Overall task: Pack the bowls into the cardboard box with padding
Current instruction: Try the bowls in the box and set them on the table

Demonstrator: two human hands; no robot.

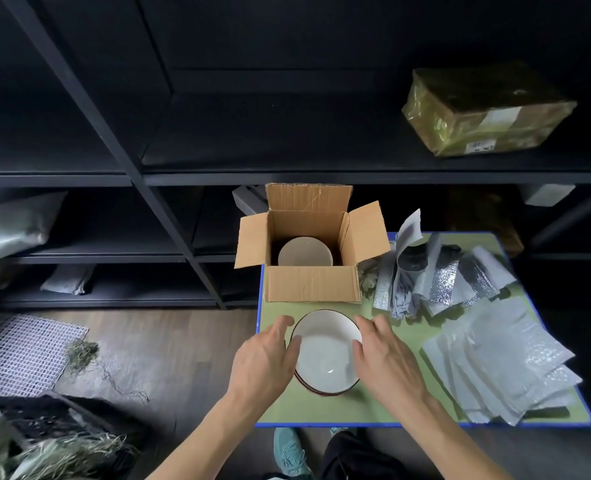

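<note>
— What is seen at the left?
— The left hand (266, 355) is laid, fingers loose, against the stacked white, dark-rimmed ceramic bowls (325, 358) on the near part of the green, blue-edged table (287, 410).
— And rightwards?
— The right hand (387, 358) is spread alike; nothing is clasped. Beyond, a pale bowl (304, 254) is set inside the open brown cardboard box (311, 284). Silver padded sheets (495, 362) are piled far right.

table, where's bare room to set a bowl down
Bare green shows along the near edge of the table, below the stacked bowls, and in the strip between them and the flat padding sheets. The far side is crowded: cardboard box, crumpled padding.
</note>
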